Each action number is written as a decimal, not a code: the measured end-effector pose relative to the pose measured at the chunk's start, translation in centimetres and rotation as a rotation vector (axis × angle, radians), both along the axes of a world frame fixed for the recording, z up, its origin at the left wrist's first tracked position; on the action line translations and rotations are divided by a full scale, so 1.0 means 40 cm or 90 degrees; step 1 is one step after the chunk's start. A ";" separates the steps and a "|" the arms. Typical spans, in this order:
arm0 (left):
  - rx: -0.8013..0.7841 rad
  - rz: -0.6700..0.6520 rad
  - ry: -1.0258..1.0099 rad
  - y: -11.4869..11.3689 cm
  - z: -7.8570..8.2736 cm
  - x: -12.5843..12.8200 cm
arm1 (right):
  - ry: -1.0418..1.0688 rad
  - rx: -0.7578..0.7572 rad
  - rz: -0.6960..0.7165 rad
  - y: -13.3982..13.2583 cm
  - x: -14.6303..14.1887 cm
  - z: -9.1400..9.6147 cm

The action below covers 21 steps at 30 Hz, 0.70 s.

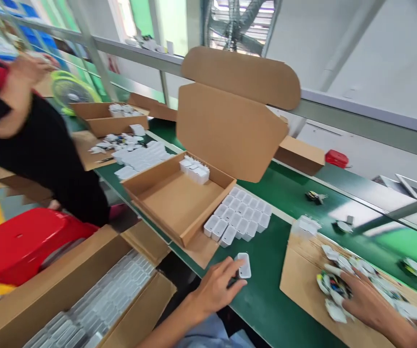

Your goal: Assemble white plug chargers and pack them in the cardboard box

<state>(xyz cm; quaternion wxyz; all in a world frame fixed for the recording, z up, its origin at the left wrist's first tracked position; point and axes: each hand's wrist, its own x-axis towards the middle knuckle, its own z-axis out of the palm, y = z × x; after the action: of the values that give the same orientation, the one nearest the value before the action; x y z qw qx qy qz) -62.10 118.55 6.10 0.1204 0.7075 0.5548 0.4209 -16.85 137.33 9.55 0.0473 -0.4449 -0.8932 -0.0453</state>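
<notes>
My left hand pinches a small white plastic box between thumb and fingers, just above the green table. Its open top faces up. Over on the right, my right hand reaches into a pile of white parts with coloured wires on a flat cardboard sheet. Its fingers close around one white part with wires, slightly blurred. Ahead of my left hand stand rows of white plastic boxes, side by side. Beside them lies an open cardboard carton with a few white boxes in its far corner.
A deep carton of clear plastic boxes stands at lower left, by a red stool. Another person works at the left. The carton's raised lid leans near a metal rail. Loose parts lie at the back right.
</notes>
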 end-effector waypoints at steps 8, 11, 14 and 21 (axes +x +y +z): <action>-0.116 -0.244 -0.329 0.054 0.087 0.143 | 0.032 -0.041 -0.018 -0.141 -0.222 0.152; -0.355 -0.284 -0.517 0.131 0.096 0.265 | 0.125 -0.058 0.008 -0.181 -0.242 0.141; -0.472 -0.264 -0.637 0.200 0.077 0.366 | 0.272 -0.076 -0.008 -0.213 -0.240 0.125; -0.515 -0.298 -0.668 0.232 0.054 0.432 | 0.782 -0.116 -0.161 -0.246 -0.181 0.122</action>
<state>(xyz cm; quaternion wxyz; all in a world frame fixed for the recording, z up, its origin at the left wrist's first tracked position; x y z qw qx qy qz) -44.82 127.82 8.27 0.7134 0.4114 0.3700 0.4300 -24.07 127.49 14.42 0.5077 -0.4943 -0.6436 0.2894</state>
